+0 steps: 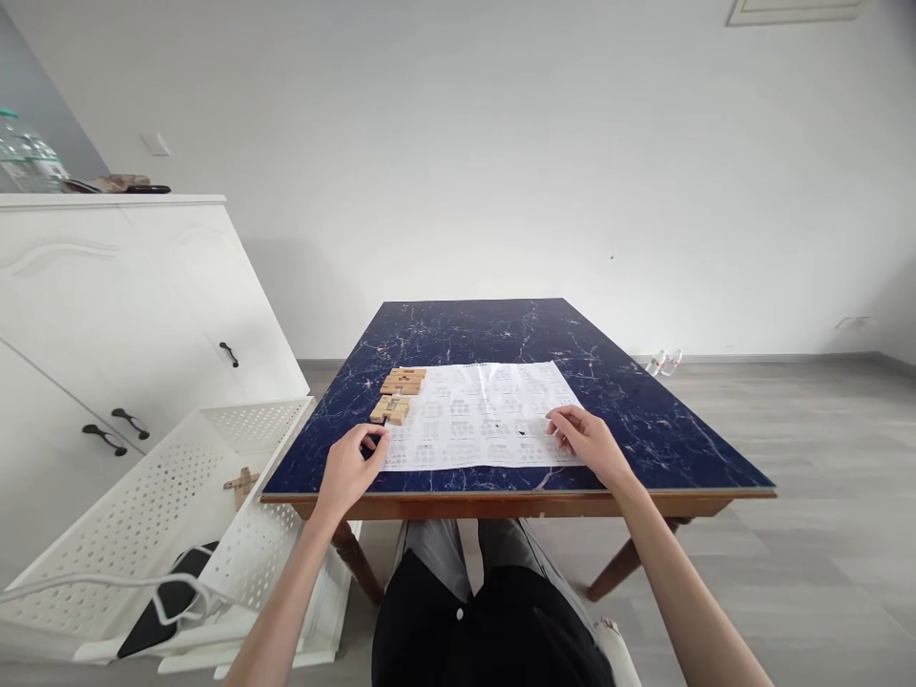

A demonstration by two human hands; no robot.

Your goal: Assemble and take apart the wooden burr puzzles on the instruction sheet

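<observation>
A white printed paper sheet (465, 429) with rows of small figures lies on the dark blue marbled table (493, 329). My left hand (354, 463) is at its lower left edge, thumb and forefinger pinched together at the paper. My right hand (583, 439) rests over the right edge, fingers slightly bent and apart, with nothing visible in them. By the sheet's upper left corner lie several notched wooden puzzle pieces (403, 382). A paler group of wooden blocks (390, 410) sits just beyond my left fingertips.
Left of the table stands a white perforated basket (143, 477) holding a black flat object (172, 601), a white cable (107, 579) and a wooden piece (241, 485). A white cabinet (129, 286) rises behind it. Clear bottles (665, 363) are on the floor at right.
</observation>
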